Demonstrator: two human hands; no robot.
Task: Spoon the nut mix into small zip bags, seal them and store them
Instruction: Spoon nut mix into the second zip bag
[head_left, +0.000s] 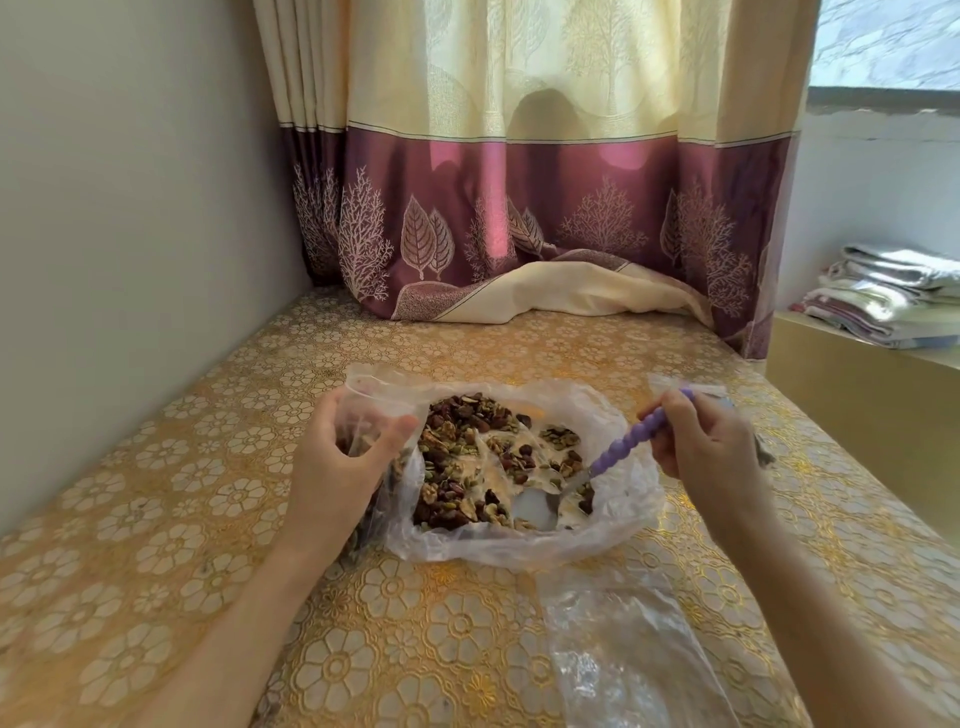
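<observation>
A large clear plastic bag (613, 530) lies open on the table, with the nut mix (457, 452) of walnuts, seeds and dark dried fruit spread inside. My left hand (337, 462) grips a small zip bag (363, 400) upright at the big bag's left edge; some mix shows inside it. My right hand (701, 441) holds the purple beaded handle of a spoon (618, 452). Its metal bowl rests low in the mix near the front right. Another clear zip bag (623, 649) lies flat on the table in front.
The table carries a gold floral cloth (208, 545). A grey wall runs along the left, a cream and purple curtain (519, 223) hangs at the back and drapes onto the table. Folded linens (893, 296) sit on a ledge to the right.
</observation>
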